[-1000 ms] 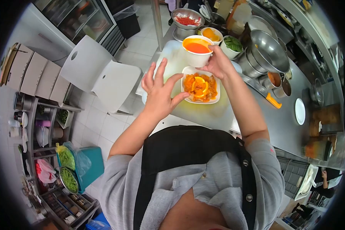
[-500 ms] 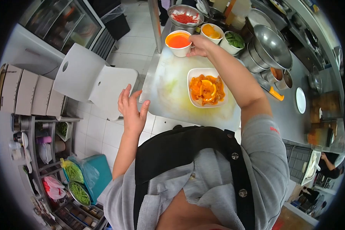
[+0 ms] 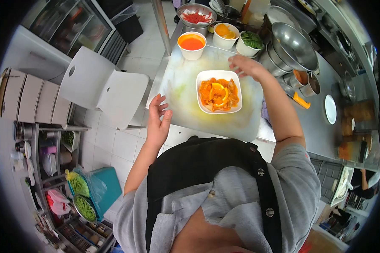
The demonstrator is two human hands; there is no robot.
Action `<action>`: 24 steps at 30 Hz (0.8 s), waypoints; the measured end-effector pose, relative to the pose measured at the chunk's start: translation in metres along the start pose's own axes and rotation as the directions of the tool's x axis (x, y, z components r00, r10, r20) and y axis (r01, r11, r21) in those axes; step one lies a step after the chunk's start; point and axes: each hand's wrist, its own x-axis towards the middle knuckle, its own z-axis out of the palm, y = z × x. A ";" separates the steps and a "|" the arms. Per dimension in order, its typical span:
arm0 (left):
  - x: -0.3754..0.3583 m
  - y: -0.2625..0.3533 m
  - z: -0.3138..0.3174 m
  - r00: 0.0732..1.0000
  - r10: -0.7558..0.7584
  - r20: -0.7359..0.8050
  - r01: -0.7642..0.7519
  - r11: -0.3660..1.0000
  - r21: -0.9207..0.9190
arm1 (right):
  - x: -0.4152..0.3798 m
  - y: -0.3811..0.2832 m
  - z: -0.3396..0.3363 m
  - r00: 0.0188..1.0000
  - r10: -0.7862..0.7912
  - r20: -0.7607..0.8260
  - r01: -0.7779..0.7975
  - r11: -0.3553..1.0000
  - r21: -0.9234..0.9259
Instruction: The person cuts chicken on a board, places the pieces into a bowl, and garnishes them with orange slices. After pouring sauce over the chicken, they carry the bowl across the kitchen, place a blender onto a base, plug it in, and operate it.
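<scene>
My right hand (image 3: 245,66) is over the far right part of the cutting board (image 3: 177,99), fingers apart and holding nothing. Close by sits a square white bowl (image 3: 201,105) of orange-sauced food topped with orange slices (image 3: 218,93). A white tub of orange sauce (image 3: 192,45) stands at the board's far left corner, apart from my hand. Behind the board are a tub of orange pieces (image 3: 226,36) and a tub of green leaves (image 3: 250,43). My left hand (image 3: 158,120) hovers off the board's left edge, empty, its fingers loosely spread.
A metal bowl with red strips (image 3: 196,17) stands at the back. Stacked metal bowls (image 3: 294,46), a yellow-handled knife (image 3: 300,100) and a white dish (image 3: 330,109) lie to the right. On the left are a white chair (image 3: 109,90) and a teal bin (image 3: 109,189).
My right hand has let go of the sauce tub and moved right and toward me. My left hand has shifted slightly right and down. The view has turned a little.
</scene>
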 end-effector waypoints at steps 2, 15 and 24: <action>-0.007 0.007 0.018 0.999 0.024 -0.042 -0.024 1.000 -0.003 | 0.000 0.015 0.006 0.995 -0.003 0.101 0.006 1.000 -0.031; -0.166 0.068 0.102 0.823 -0.106 -0.558 0.208 0.970 0.123 | 0.036 0.048 0.011 0.754 -0.639 0.151 0.655 0.719 -0.232; -0.288 0.133 0.094 0.612 -0.010 -0.791 0.175 0.977 0.123 | -0.097 -0.056 0.149 0.595 -0.584 0.553 0.708 0.706 -0.016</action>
